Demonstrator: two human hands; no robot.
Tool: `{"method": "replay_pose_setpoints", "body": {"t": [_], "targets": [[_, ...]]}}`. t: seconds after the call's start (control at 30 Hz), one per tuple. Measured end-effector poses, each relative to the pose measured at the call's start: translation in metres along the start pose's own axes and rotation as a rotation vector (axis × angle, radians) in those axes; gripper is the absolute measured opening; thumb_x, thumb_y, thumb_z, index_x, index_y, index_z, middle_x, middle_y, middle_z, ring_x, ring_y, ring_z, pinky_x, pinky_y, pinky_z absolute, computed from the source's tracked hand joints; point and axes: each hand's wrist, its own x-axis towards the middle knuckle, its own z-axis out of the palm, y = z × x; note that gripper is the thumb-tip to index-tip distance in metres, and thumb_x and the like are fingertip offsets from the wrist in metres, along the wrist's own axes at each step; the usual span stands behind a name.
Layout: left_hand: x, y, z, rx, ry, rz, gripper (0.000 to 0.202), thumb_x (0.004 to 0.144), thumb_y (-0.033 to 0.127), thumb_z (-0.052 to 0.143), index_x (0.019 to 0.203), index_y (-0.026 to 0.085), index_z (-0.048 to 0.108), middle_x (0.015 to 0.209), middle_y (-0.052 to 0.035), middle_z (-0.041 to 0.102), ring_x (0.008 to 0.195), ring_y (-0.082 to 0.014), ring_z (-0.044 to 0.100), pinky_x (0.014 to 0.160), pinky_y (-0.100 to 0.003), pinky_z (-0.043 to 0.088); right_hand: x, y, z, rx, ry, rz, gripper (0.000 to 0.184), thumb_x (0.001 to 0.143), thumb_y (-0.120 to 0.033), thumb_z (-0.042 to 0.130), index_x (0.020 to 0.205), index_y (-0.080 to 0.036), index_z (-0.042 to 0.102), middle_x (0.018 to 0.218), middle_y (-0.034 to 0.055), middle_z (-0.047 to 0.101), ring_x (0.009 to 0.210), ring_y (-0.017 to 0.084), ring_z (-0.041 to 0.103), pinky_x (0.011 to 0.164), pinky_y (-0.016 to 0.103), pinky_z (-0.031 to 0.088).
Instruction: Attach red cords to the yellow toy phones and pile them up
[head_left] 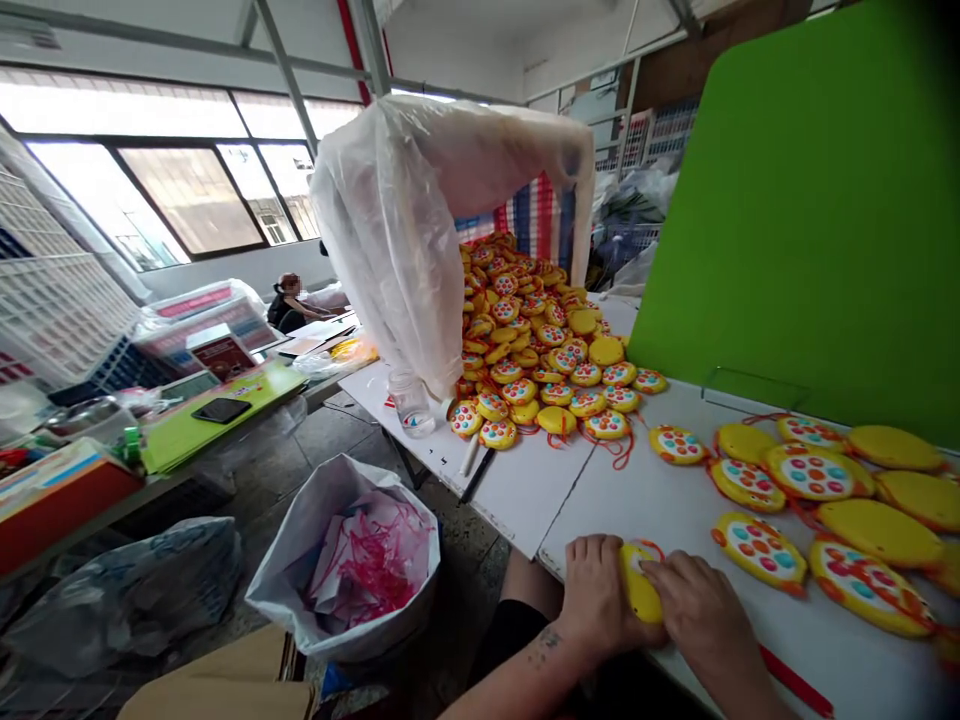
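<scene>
A yellow oval plastic toy point(639, 590), plain side up with small holes, is held between both my hands at the table's near edge. My left hand point(596, 595) wraps its left side, and my right hand point(701, 610) grips it from the right, fingertips on its upper surface. A bit of orange cord shows at its top. To the right lie several like toys point(761, 552), some with coloured dots up, some plain side up, with orange cords. Below my right hand, a red strip point(795, 680) lies on the white table point(517, 495).
A large heap of the same toys point(517, 340) spills from a plastic-draped frame point(390, 220). A clear jar point(411, 405) stands at the table corner, near a black pen point(478, 475). A green panel point(802, 220) rises behind. A white bag of pink scraps point(262, 590) stands left.
</scene>
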Motion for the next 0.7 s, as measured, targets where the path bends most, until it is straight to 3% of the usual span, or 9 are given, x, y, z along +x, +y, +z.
{"method": "replay_pose_setpoints", "body": {"t": [0.13, 0.27, 0.5, 0.7], "targets": [[-0.001, -0.002, 0.001, 0.002, 0.007, 0.014, 0.077, 0.047, 0.034, 0.07, 0.119, 0.016, 0.049, 0.11, -0.0121, 0.056, 0.099, -0.0312, 0.049, 0.093, -0.047, 0.038, -0.007, -0.004, 0.003, 0.074, 0.005, -0.025, 0.025, 0.084, -0.007, 0.046, 0.089, -0.024, 0.065, 0.077, 0.0046, 0.061, 0.07, 0.02, 0.054, 0.067, 0.034, 0.039], [0.0, -0.004, 0.004, 0.018, 0.007, -0.012, 0.073, 0.047, 0.033, 0.07, 0.115, 0.016, 0.051, 0.108, -0.0128, 0.056, 0.097, -0.0312, 0.048, 0.092, -0.047, 0.038, 0.004, 0.002, 0.008, 0.039, 0.064, -0.027, 0.02, 0.084, -0.01, 0.05, 0.087, -0.023, 0.065, 0.073, 0.0036, 0.06, 0.066, 0.02, 0.053, 0.062, 0.034, 0.038], [-0.003, -0.006, 0.008, -0.008, 0.058, 0.05, 0.075, 0.047, 0.034, 0.069, 0.117, 0.016, 0.05, 0.109, -0.012, 0.056, 0.097, -0.03, 0.048, 0.091, -0.046, 0.038, 0.002, -0.011, -0.004, 0.181, 0.084, -0.089, 0.031, 0.086, -0.008, 0.039, 0.089, -0.025, 0.065, 0.073, 0.005, 0.061, 0.066, 0.02, 0.054, 0.063, 0.034, 0.039], [-0.004, -0.004, 0.007, 0.032, 0.097, 0.044, 0.075, 0.047, 0.038, 0.07, 0.116, 0.014, 0.05, 0.106, -0.0102, 0.057, 0.096, -0.0285, 0.049, 0.09, -0.045, 0.038, 0.002, -0.008, -0.003, 0.138, 0.043, -0.011, 0.029, 0.092, -0.014, 0.038, 0.09, -0.022, 0.066, 0.075, 0.006, 0.061, 0.069, 0.02, 0.054, 0.066, 0.035, 0.039]]}}
